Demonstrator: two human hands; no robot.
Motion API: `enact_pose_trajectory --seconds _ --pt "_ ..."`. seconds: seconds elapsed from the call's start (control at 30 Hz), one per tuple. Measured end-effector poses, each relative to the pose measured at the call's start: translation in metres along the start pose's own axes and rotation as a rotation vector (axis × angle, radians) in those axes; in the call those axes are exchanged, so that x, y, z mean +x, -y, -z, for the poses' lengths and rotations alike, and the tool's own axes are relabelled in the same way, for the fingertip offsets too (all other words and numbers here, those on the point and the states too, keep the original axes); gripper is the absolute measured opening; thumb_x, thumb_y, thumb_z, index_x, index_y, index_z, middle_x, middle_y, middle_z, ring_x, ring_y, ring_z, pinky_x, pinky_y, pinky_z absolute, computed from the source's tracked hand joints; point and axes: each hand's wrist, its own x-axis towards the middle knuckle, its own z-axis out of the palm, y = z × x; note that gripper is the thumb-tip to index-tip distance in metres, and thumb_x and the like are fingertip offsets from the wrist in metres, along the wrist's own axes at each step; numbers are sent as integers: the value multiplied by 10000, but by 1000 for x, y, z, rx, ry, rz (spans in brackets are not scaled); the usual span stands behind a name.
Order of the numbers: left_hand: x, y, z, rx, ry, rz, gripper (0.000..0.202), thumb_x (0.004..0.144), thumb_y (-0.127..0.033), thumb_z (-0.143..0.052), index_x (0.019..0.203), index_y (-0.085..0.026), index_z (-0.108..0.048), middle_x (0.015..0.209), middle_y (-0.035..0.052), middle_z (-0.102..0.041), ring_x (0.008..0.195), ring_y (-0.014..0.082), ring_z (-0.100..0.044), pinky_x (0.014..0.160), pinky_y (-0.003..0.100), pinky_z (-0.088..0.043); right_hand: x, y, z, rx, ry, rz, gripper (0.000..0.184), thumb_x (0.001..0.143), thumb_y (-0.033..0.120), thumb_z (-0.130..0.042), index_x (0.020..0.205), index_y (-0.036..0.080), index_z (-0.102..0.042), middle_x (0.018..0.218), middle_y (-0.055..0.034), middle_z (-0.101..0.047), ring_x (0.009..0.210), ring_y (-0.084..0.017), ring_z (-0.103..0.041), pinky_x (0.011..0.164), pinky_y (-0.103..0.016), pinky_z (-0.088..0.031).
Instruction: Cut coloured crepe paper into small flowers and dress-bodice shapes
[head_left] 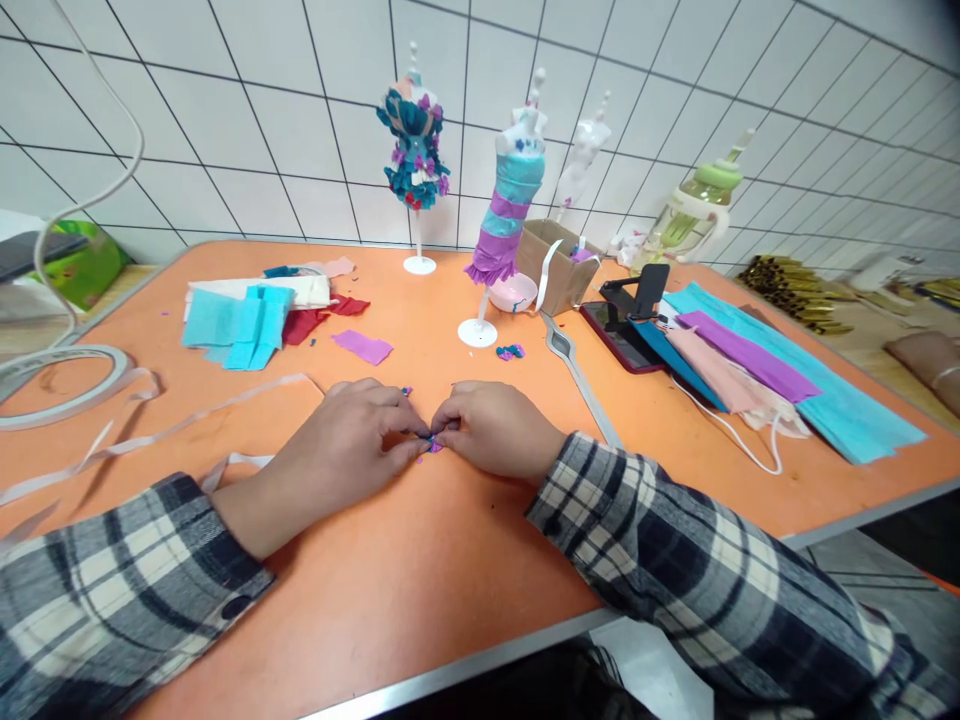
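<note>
At the middle of the orange table, my left hand [367, 435] and my right hand [495, 430] meet fingertip to fingertip. Both pinch a tiny piece of blue and purple crepe paper [433, 443], mostly hidden by the fingers. Just behind my left fingers lies another small blue-purple scrap [406, 391]. A little blue and purple paper bow or cluster [511, 352] rests beyond my right hand. Behind it stands a small white mannequin in a turquoise and purple paper dress [506, 215]. Farther left, a second mannequin wears a ruffled teal dress with purple bows [415, 150].
Turquoise paper [259, 325], a purple strip [363, 347] and a tape roll [67, 380] with trailing ribbon lie left. A pink bowl [514, 292], cardboard box [559, 265], bare mannequin [585, 150], phone [622, 335], scissors-like grey strap [577, 375], bottle [690, 215] and paper sheets [757, 360] are right.
</note>
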Motion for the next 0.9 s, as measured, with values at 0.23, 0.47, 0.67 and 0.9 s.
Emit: enact_pose_trajectory --seconds 0.23,0.47,0.67,0.9 --pt "1 -4 4 53 30 7 183 866 -281 -588 836 -238 -764 816 30 -727 815 237 -624 771 380 -408 -4 5 -2 -72 -40 -10 143 896 216 -587 933 186 -722 891 -39 -669 793 -154 -567 662 -282 -339" --pt "3 -5 3 44 47 -3 189 876 -279 -571 862 -244 -756 843 30 -729 844 239 -618 800 385 -401 -3 6 -3 -141 21 15 176 925 206 -551 912 179 -724 878 -49 -665 794 -163 -581 640 -291 -332" --pt "3 -4 4 24 38 -12 192 862 -245 -566 856 -241 -758 822 27 -722 826 231 -615 806 385 -401 -2 2 4 -246 75 169 223 974 211 -500 954 170 -718 918 -54 -667 779 -154 -578 602 -298 -296" --pt "0 0 1 -16 32 13 190 887 -329 -592 852 -256 -764 824 15 -735 839 226 -619 808 371 -409 -2 -5 7 -97 -58 64 163 928 211 -590 953 175 -746 909 -40 -696 825 -146 -596 667 -270 -333"
